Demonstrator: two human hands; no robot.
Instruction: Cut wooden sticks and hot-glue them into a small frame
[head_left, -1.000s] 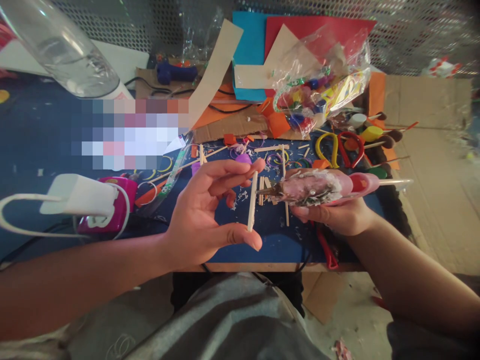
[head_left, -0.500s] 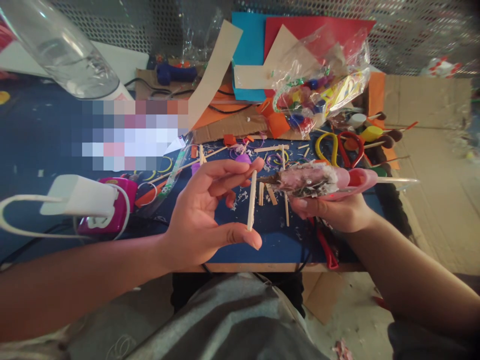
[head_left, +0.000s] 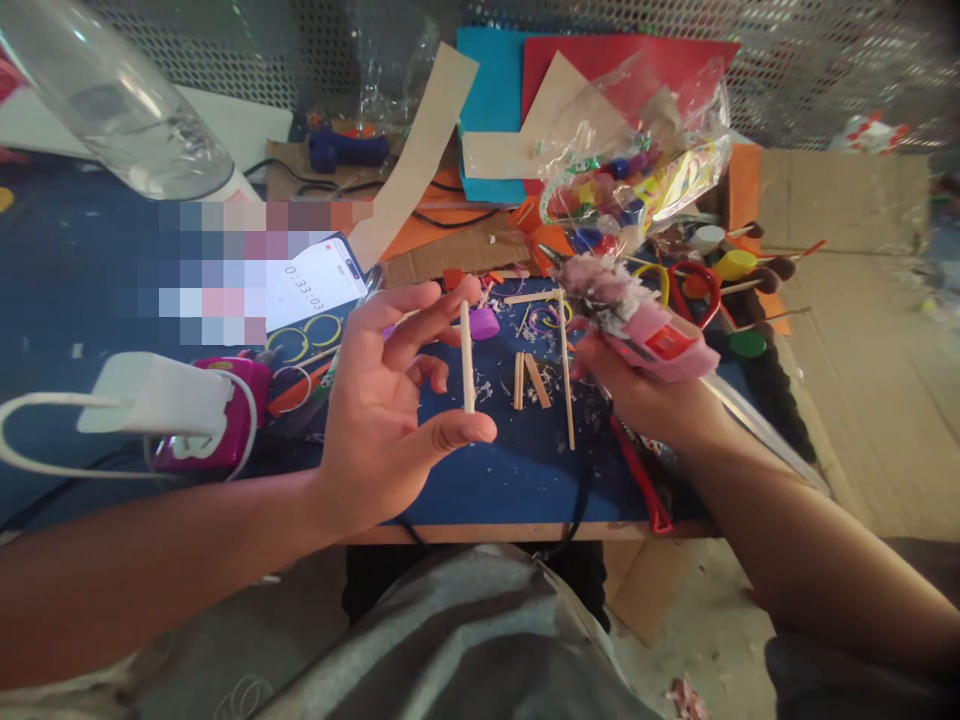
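Between the thumb and a fingertip of my left hand (head_left: pixel 394 410) a short wooden stick (head_left: pixel 467 358) is held by its two ends, roughly upright in the view. My right hand (head_left: pixel 637 390) grips a pink hot glue gun (head_left: pixel 645 325), its nozzle end crusted with grey-white fluff and pointing up and left, away from the stick. A clear glue stick (head_left: pixel 772 435) juts from the gun's back. On the blue table (head_left: pixel 510 490) between my hands lie short wooden pieces (head_left: pixel 519 380) and two longer sticks joined at a corner (head_left: pixel 566 380), among pale scraps.
Red-handled scissors (head_left: pixel 649 490) lie under my right wrist. Behind are a purple cap (head_left: pixel 484 323), yellow and red scissor handles (head_left: pixel 694 290) and a plastic bag of colourful bits (head_left: pixel 637 170). On the left are a phone (head_left: pixel 319 280), a white charger (head_left: pixel 139 395) and a bottle (head_left: pixel 165 140).
The glue gun has moved away from the stick, and its nozzle has swung upward. My left hand has shifted slightly left and up, still holding the stick.
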